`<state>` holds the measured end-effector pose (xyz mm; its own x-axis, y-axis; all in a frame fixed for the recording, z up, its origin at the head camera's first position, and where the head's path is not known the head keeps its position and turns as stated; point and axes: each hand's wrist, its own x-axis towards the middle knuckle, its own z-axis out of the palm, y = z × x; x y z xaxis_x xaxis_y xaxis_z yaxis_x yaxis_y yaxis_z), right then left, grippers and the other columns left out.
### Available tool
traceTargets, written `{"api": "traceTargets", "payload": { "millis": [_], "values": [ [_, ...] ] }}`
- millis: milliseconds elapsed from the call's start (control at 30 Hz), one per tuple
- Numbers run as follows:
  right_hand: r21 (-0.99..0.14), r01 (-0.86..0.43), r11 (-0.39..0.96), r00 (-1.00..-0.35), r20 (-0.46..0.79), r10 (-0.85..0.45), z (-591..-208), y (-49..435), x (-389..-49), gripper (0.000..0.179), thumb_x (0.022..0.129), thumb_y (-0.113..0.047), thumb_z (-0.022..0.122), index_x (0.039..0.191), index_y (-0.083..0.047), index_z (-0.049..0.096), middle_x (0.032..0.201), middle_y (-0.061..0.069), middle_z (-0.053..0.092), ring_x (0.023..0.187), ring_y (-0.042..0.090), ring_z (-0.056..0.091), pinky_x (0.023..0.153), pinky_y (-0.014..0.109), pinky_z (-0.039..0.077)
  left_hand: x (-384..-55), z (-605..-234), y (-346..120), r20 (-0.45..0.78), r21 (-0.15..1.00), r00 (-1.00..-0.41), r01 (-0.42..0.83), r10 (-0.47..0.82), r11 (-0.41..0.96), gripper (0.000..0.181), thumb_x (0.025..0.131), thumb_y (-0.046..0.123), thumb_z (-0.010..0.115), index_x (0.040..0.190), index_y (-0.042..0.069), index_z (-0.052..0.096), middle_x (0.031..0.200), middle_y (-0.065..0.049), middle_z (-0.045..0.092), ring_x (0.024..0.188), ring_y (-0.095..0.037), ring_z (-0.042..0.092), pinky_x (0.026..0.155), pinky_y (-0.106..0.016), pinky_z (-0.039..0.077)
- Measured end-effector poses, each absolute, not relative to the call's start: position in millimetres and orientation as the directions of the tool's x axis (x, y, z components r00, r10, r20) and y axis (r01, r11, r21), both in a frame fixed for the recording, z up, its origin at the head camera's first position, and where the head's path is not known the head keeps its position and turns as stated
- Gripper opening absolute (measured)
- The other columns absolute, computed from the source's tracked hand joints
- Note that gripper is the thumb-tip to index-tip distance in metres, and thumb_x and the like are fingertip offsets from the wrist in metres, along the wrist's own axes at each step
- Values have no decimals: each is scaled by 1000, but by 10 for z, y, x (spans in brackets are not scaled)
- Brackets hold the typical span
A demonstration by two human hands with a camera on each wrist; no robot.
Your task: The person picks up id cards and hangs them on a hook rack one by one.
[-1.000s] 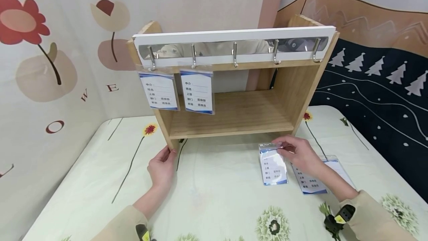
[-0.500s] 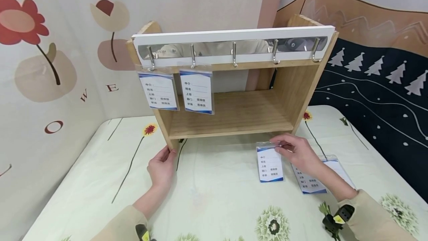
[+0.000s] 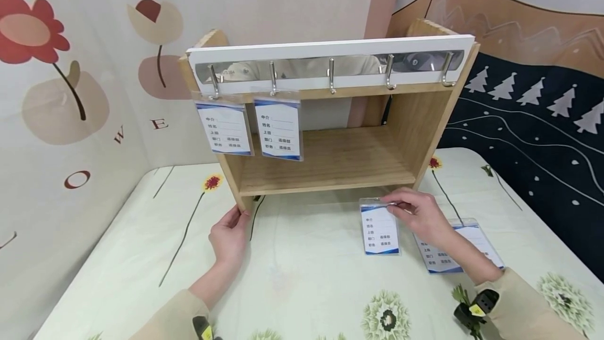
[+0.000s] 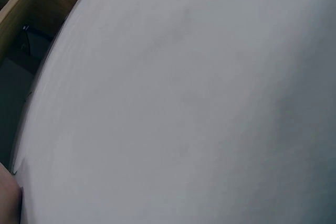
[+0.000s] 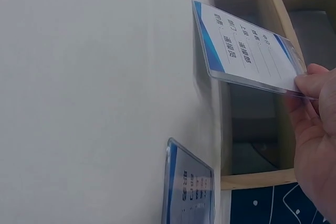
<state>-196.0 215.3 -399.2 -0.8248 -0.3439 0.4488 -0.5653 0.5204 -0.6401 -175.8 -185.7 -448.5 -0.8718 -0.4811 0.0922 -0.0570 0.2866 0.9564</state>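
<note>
My right hand [image 3: 421,218] pinches a badge in a clear plastic sleeve [image 3: 380,229] by its top right corner, in front of the wooden shelf. In the right wrist view the badge [image 5: 247,51] is tilted, thumb on its face and fingers behind. My left hand [image 3: 229,236] grips the bottom of the left side panel of the wooden shelf [image 3: 325,164]. Two badges hang from the hooks at the shelf's left: one badge [image 3: 225,127] on the first hook, another badge [image 3: 278,129] on the second. Three hooks to the right carry nothing.
More badges [image 3: 481,245] lie on the flowered cloth [image 3: 302,277], partly hidden under my right forearm. The white hook rail [image 3: 325,46] runs across the shelf's top front. A patterned curtain [image 3: 302,4] stands behind.
The pinched badge has shifted slightly left and up with the right hand, and its face has turned so the glare is gone. My left hand stays at the shelf.
</note>
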Motion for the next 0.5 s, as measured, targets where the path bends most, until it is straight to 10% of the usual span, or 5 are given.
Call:
{"api": "traceTargets", "payload": {
  "millis": [500],
  "values": [
    [-641, -582, 500, -811, 508, -292, -3966, 2127, -1913, 30, 86, 18, 70, 106, -3, 76, 103, 6, 72, 91, 3, 64, 78, 13, 55, -1756, -4490, -1863, 89, 954, -876, -61, -473, 294, 39, 102, 14, 63, 138, -1, 62, 128, -20, 67, 116, -30, 68, 87, -22, 56]
  ]
}}
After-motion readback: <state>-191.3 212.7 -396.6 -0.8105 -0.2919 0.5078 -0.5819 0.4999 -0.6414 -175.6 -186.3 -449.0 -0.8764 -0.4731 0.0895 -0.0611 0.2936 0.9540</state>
